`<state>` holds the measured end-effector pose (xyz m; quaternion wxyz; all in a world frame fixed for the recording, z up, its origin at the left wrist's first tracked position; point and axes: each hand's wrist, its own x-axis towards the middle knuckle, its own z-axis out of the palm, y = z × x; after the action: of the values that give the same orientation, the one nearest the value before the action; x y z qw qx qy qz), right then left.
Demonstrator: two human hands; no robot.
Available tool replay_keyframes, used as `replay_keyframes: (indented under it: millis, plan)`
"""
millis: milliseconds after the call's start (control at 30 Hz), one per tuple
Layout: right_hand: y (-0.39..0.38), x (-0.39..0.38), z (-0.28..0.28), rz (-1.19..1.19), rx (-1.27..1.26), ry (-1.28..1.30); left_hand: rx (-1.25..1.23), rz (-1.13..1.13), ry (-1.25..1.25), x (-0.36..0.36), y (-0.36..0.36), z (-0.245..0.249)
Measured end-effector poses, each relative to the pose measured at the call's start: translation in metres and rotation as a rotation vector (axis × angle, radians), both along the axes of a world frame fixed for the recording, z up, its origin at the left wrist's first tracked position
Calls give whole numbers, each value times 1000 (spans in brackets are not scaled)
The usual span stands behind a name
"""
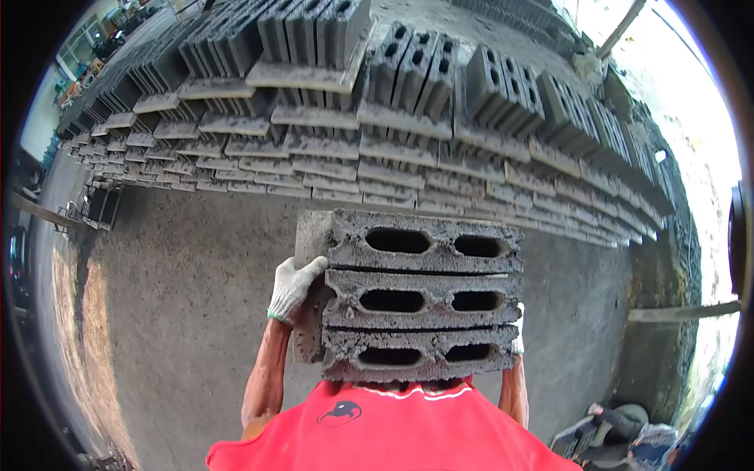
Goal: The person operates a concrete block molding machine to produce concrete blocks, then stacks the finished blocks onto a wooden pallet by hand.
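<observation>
Three hollow concrete blocks (424,298) stand side by side on a grey pallet board (309,345), held in front of my chest. Each block shows two dark oval holes on its upper face. My left hand (294,289), in a white knit glove, is closed on the board's left edge, with the thumb lying toward the blocks. On the other side, my right hand (517,330), also gloved, shows only as a sliver past the blocks' right end. It supports the load there, but its fingers are hidden.
A long stack of pallet boards (322,144) bearing concrete blocks (412,74) curves across the far side. Concrete floor (188,290) lies between me and the stack. A wooden pole (683,312) juts in at right. Another person (628,432) is low at the bottom right, near a block.
</observation>
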<state>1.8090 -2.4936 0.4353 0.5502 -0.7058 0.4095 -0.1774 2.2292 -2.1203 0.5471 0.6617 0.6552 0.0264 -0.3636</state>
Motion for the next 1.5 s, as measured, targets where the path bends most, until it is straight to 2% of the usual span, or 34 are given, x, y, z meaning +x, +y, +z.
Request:
replay_keyframes:
  millis: [167, 267, 333, 367, 533, 633, 700, 800, 833, 867, 900, 967, 1000, 1067, 1133, 1200, 1233, 1267, 1333, 1400, 1500]
  plan:
    - [-83, 108, 123, -33, -130, 68, 52, 112, 4, 57, -87, 61]
    - [-135, 161, 183, -59, -233, 134, -15, 203, -9, 78, -142, 70]
    - [-175, 202, 220, -53, -324, 172, 57, 241, -70, 91, -182, 69]
    - [-197, 226, 236, -43, -374, 185, 9, 289, -74, 94, -205, 58]
    - [-296, 342, 301, 17, -606, 299, 48, 469, 43, 123, -307, 68]
    - [-336, 399, 323, 83, -750, 355, 172, 502, 99, 138, -353, 85]
    - [-359, 432, 330, 118, -777, 357, 193, 543, 123, 145, -379, 85]
    - [-410, 475, 335, 159, -499, 336, 183, 611, 155, 155, -408, 88]
    - [-428, 485, 334, 328, -757, 401, 184, 629, 173, 158, -418, 89]
    - [-438, 498, 333, 346, -754, 394, 187, 645, 187, 162, -427, 90]
    - [-446, 513, 334, 255, -508, 279, 245, 653, 212, 166, -436, 90]
    - [-470, 538, 329, 177, -193, 112, 223, 700, 251, 178, -450, 102]
    - [-482, 548, 327, 195, -188, 111, 196, 728, 289, 184, -456, 109]
    - [-503, 567, 324, 266, -349, 272, 234, 746, 293, 191, -469, 110]
    - [-519, 592, 322, 316, -335, 275, 356, 777, 207, 196, -485, 104]
    - [-524, 614, 323, 431, -472, 282, 358, 783, 246, 201, -494, 104]
    - [-536, 626, 315, 348, -408, 211, 245, 825, 264, 198, -501, 87]
    - [-550, 636, 308, 360, -400, 207, 130, 866, 280, 196, -507, 76]
    - [-565, 645, 304, 509, -726, 347, 126, 888, 268, 197, -513, 77]
    - [-575, 659, 297, 581, -676, 345, 108, 889, 296, 204, -518, 80]
    - [-561, 679, 290, 432, 44, 89, 172, 897, 302, 221, -528, 87]
